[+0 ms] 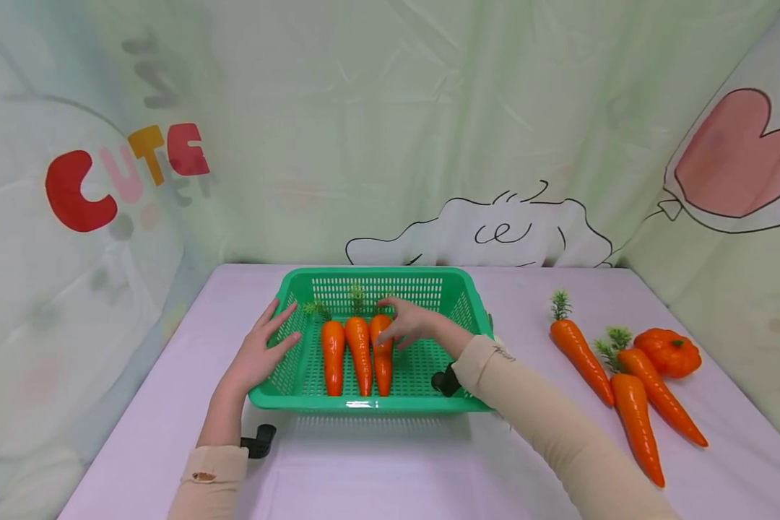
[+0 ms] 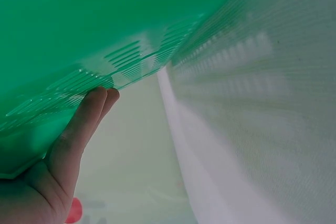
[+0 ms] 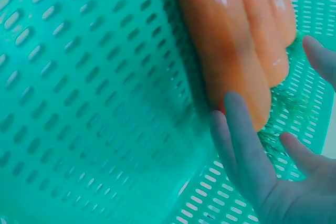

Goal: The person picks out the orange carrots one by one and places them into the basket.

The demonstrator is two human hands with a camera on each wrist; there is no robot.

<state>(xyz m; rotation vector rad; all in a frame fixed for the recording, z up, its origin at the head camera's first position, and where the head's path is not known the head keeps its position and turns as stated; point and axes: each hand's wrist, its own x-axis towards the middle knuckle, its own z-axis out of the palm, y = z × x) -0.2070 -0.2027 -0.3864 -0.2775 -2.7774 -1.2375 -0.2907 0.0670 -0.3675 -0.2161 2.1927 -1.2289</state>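
A green slotted basket (image 1: 364, 403) sits on the table with three orange carrots (image 1: 333, 357) side by side in it, their leafy tops toward the far wall. My left hand (image 1: 260, 354) rests at the basket's left rim, its fingers fairly straight. Seen from the left wrist, fingertips (image 2: 97, 98) lie along the outer slotted wall. Inside the basket, my right hand (image 1: 411, 323) is at the upper end of the rightmost carrot (image 1: 382, 361). The right wrist view shows its fingers (image 3: 241, 129) spread, with fingertips against that carrot.
To the right of the basket lie three more carrots: one farther back (image 1: 578, 357), one nearer (image 1: 638, 426) and one beside it (image 1: 666, 401). An orange pumpkin (image 1: 668, 352) sits behind them. Printed curtains (image 1: 390, 130) enclose the lilac-white table (image 1: 377, 477) at the back and sides.
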